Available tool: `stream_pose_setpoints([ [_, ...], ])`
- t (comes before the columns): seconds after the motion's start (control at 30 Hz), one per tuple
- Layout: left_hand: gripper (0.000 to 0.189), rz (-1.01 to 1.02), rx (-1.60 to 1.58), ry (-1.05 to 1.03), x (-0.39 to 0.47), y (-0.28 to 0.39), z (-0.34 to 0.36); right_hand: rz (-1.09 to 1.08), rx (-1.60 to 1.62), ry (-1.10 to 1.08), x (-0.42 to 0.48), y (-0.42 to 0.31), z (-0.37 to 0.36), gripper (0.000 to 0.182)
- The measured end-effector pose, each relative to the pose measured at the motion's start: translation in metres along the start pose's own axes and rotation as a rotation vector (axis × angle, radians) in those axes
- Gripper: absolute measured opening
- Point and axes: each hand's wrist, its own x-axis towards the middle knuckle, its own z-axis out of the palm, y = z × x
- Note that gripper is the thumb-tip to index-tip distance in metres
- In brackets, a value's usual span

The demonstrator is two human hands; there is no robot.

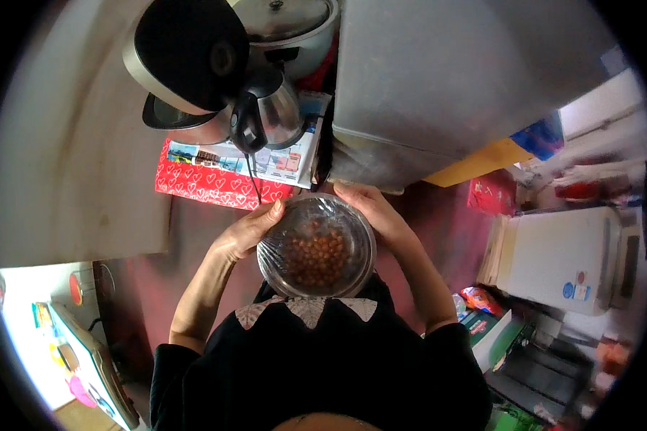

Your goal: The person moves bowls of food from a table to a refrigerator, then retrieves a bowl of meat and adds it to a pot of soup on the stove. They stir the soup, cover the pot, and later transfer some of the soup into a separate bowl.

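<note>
A round metal bowl (370,245) covered with clear plastic film is held close in front of my body. Through the film, many small reddish-brown round pieces of food (318,256) show in the bowl. My left hand (252,229) grips the rim at the upper left, its thumb on top. At the upper right, my right hand (374,210) holds the opposite side of the rim; some of its fingers are hidden beneath or behind the bowl.
Beyond the bowl, a red heart-patterned cover (215,186) lies under printed paper (286,164), an electric kettle (280,116) and a lidded pot (296,40). A large grey cabinet or appliance (442,81) stands at upper right. A white appliance (561,258) is at right.
</note>
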Motion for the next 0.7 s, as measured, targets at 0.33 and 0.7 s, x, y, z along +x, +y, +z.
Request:
stream_pose_setpoints([
  [0.33, 0.071, 0.106, -0.038, 0.086, 0.005, -0.023, 0.021, -0.174, -0.194, 0.097, 0.012, 0.013, -0.03, 0.028],
  [0.7, 0.064, 0.353, -0.031, -0.018, -0.009, -0.02, 0.009, -0.165, -0.023, -0.062, 0.017, 0.042, 0.004, 0.022],
])
